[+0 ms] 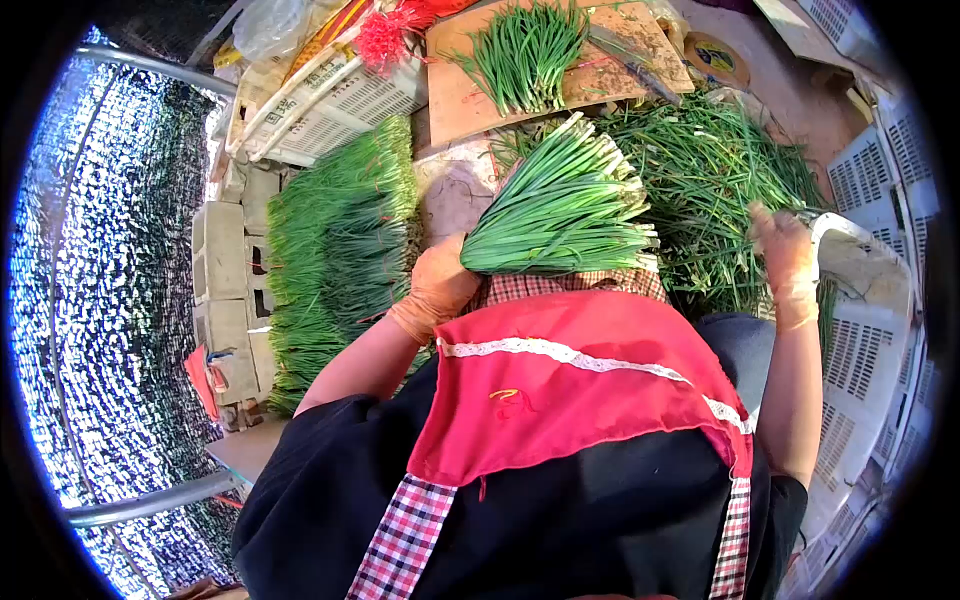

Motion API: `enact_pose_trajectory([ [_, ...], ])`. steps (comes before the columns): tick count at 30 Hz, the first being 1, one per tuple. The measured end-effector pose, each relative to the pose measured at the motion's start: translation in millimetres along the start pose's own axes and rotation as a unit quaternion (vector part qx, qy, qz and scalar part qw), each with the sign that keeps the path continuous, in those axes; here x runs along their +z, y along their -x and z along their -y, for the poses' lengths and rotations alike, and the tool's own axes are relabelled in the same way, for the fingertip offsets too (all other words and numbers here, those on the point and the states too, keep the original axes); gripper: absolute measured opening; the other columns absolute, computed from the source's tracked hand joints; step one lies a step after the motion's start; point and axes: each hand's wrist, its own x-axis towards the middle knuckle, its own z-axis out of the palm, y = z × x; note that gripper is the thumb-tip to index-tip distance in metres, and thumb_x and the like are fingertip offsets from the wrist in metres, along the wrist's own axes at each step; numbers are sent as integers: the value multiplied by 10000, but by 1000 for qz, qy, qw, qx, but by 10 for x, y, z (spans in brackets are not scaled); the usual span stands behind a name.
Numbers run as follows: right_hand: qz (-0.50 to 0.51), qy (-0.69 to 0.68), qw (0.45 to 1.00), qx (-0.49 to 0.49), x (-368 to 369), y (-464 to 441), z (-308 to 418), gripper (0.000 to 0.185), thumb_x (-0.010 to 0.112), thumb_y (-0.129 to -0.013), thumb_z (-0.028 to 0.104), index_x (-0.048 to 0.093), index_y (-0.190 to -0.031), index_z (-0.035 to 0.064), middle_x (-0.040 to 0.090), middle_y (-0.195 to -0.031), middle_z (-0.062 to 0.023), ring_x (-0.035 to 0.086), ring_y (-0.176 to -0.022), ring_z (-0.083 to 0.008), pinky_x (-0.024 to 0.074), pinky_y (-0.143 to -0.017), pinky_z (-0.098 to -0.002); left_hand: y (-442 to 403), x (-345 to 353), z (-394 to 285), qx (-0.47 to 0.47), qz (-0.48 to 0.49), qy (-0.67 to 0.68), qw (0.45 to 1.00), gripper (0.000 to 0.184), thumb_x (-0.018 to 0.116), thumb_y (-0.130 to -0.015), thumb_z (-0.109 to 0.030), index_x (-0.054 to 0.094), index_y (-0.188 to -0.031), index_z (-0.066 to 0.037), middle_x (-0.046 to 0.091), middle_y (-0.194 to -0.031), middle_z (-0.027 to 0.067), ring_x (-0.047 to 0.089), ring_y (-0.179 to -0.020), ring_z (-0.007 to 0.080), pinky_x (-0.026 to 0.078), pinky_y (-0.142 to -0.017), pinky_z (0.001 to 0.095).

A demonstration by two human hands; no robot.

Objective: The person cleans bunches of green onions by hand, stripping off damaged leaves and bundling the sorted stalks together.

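Observation:
My left hand [442,285], in an orange glove, is closed around the leafy end of a big bunch of garlic chives [565,215]. The pale cut ends of that bunch fan out to the upper right, over my lap. My right hand [786,252], gloved as well, is off to the right above the edge of a heap of loose chives [710,190], beside a white crate's rim. Its fingers are curled in and slightly blurred; whatever may be between them cannot be made out.
Stacked chive bundles [345,250] stand on the left beside concrete blocks [225,260]. Ahead, a wooden board [450,105] carries another chive bunch [530,55] and a knife [640,70]. A tape roll [715,60] lies beyond. White crates [850,370] line the right; red ties [390,35] hang upper left.

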Motion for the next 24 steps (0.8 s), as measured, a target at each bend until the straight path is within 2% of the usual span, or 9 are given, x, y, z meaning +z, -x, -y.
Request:
enact_pose_trajectory([
  [1,75,-23,996,40,90,70,-120,218,675,-800,244,644,-875,41,599,-765,15,507,-672,-98,429,-624,-247,-26,11,16,14,-6,-12,1000,345,502,-807,-355,623,-974,-78,612,-934,215,573,-881,411,466,-736,450],
  [3,145,-264,948,-102,493,445,-11,209,694,-784,154,644,-939,24,632,-870,-28,549,-726,-110,464,-676,-231,-59,5,-24,3,18,7,1000,347,512,-797,-353,622,-976,-77,611,-938,214,571,-884,408,465,-742,444],
  [5,231,-273,928,-100,664,644,184,234,700,-760,80,638,-972,1,646,-903,-72,583,-798,-124,480,-747,-251,-97,29,-14,-13,40,25,999,351,521,-788,-352,621,-979,-76,611,-942,214,569,-887,404,464,-749,438],
  [7,220,-218,926,-215,886,676,180,234,685,-773,64,640,-995,5,654,-906,-71,586,-803,-113,485,-739,-252,-114,46,37,61,17,39,997,361,536,-772,-354,621,-981,-73,613,-942,212,570,-875,401,466,-742,428],
  [13,309,-337,880,-129,879,606,238,126,614,-847,85,645,-928,-7,639,-829,-45,572,-679,-104,477,-653,-241,-96,-32,6,60,37,53,996,362,538,-771,-361,626,-974,-75,617,-922,205,571,-871,394,467,-721,408],
  [17,266,-473,834,-99,1013,606,175,135,613,-853,124,627,-928,14,633,-794,-34,597,-626,-131,485,-611,-245,-143,1,60,101,44,34,993,369,538,-775,-373,629,-965,-70,613,-912,215,574,-872,389,466,-719,403],
  [19,207,-410,888,-25,894,611,217,110,570,-877,109,611,-888,8,636,-796,-54,583,-564,-132,480,-538,-234,-153,8,71,77,43,72,994,378,545,-778,-384,635,-954,-62,614,-892,222,580,-866,386,464,-709,393],
  [23,-45,-251,961,-110,246,91,-371,177,510,-914,180,609,-962,42,617,-754,-35,518,-532,-68,392,-450,-178,-223,88,227,77,53,149,984,385,552,-781,-388,639,-948,-52,616,-874,230,579,-841,389,463,-700,380],
  [24,-118,-301,946,-38,19,-21,-507,190,528,-892,174,604,-1000,37,620,-766,-36,532,-569,-54,398,-469,-179,-219,50,191,93,60,148,983,383,562,-786,-381,639,-944,-40,624,-860,224,596,-810,356,463,-691,367],
])
